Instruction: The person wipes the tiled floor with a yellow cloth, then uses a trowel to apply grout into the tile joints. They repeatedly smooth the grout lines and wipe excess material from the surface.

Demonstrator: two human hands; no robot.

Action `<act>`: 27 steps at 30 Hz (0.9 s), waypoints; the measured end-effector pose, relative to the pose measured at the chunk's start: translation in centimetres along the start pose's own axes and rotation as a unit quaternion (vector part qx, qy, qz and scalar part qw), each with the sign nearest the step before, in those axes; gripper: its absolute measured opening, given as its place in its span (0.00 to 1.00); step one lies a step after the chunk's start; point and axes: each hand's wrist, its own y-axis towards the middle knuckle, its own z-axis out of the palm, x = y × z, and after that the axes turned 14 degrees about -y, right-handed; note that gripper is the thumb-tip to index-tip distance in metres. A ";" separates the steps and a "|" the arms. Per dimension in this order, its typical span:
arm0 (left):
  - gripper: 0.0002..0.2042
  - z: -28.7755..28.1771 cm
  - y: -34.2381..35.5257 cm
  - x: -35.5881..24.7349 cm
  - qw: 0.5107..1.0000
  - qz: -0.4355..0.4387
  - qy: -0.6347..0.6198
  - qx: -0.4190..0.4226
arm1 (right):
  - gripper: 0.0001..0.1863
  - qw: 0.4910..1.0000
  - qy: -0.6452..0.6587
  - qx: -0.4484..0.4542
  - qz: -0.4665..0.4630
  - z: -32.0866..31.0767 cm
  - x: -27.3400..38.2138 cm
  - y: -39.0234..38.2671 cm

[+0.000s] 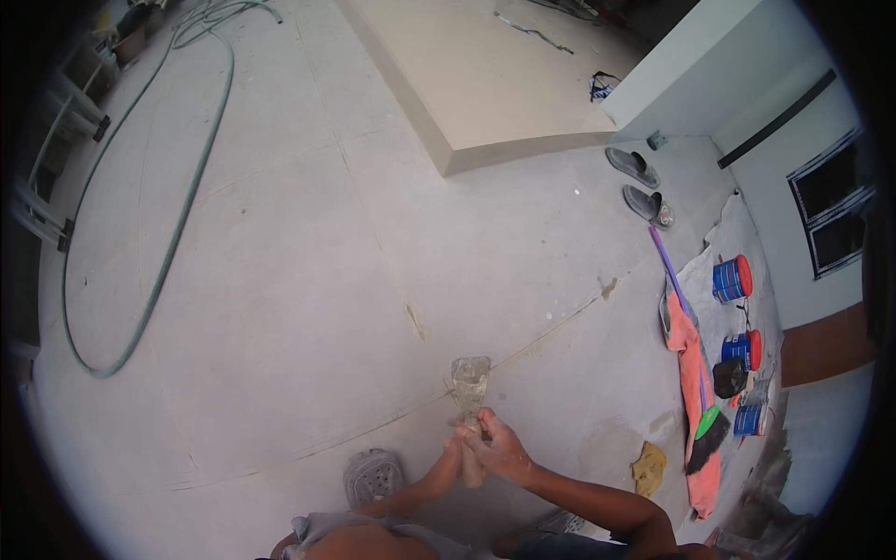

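Observation:
A dirty scraper (470, 378) with a wide flat blade and a pale handle is held upright over the grey floor, near a thin tan line. My right hand (502, 455) is closed on it where blade meets handle, thumb and fingers pinched there. My left hand (448, 453) grips the same tool from the left, partly hidden behind the handle. A grey perforated clog (373, 478) shows just left of my hands. A crumpled yellow cloth (649, 467) lies to the right.
A hose (198, 187) loops at left. A raised step (495, 93) is ahead. Slippers (644, 205), a broom (707, 431), a pink garment (698, 476) and several blue buckets (728, 278) with some red lids line the right, beside a wall with a window (831, 201).

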 end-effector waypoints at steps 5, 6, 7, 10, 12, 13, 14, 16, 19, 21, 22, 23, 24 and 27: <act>0.38 -2.9 -0.5 -1.1 0.978 0.138 0.129 -0.089 | 0.22 0.994 0.032 -0.105 0.005 3.9 1.5 5.3; 0.37 -3.7 -0.5 -1.1 0.971 0.136 0.179 -0.085 | 0.22 0.992 0.044 -0.120 0.007 3.4 2.3 6.0; 0.35 -5.3 -1.1 -1.1 0.958 0.119 0.250 -0.072 | 0.22 0.989 0.054 -0.134 0.007 2.6 3.0 7.1; 0.31 -4.9 -1.7 -1.9 0.936 0.137 0.322 -0.027 | 0.21 0.986 0.046 -0.157 0.039 0.1 4.7 8.7; 0.27 -3.5 -1.9 -2.9 0.924 0.175 0.339 -0.025 | 0.22 0.978 0.000 -0.210 0.017 -0.2 4.1 9.4; 0.25 -2.5 -1.7 -3.2 0.914 0.199 0.353 -0.034 | 0.23 0.964 -0.042 -0.260 -0.023 0.5 2.2 9.8; 0.22 -1.9 -1.4 -3.3 0.902 0.223 0.367 -0.045 | 0.25 0.946 -0.083 -0.306 -0.062 1.2 0.6 10.2; 0.17 -2.2 -1.4 -3.5 0.869 0.228 0.436 -0.051 | 0.29 0.947 -0.085 -0.301 -0.066 2.2 -0.6 10.5; 0.15 -3.7 -1.6 -3.6 0.828 0.233 0.510 -0.020 | 0.33 0.982 -0.028 -0.186 0.012 1.5 0.7 10.0; 0.18 -3.9 -2.0 -3.1 0.818 0.220 0.531 0.013 | 0.33 0.988 -0.012 -0.140 0.060 1.3 1.0 9.2; 0.19 -3.4 -1.8 -3.2 0.816 0.212 0.537 0.027 | 0.33 0.986 -0.023 -0.154 0.060 1.3 0.7 9.0; 0.20 -3.1 -1.8 -3.2 0.814 0.205 0.542 0.040 | 0.32 0.984 -0.039 -0.164 0.062 1.2 0.6 8.6; 0.20 -3.1 -1.9 -2.9 0.809 0.203 0.550 0.044 | 0.32 0.982 -0.053 -0.172 0.065 1.2 0.6 8.3; 0.19 -2.9 -1.9 -2.8 0.805 0.194 0.560 0.033 | 0.30 0.978 -0.089 -0.181 0.058 0.7 1.8 7.4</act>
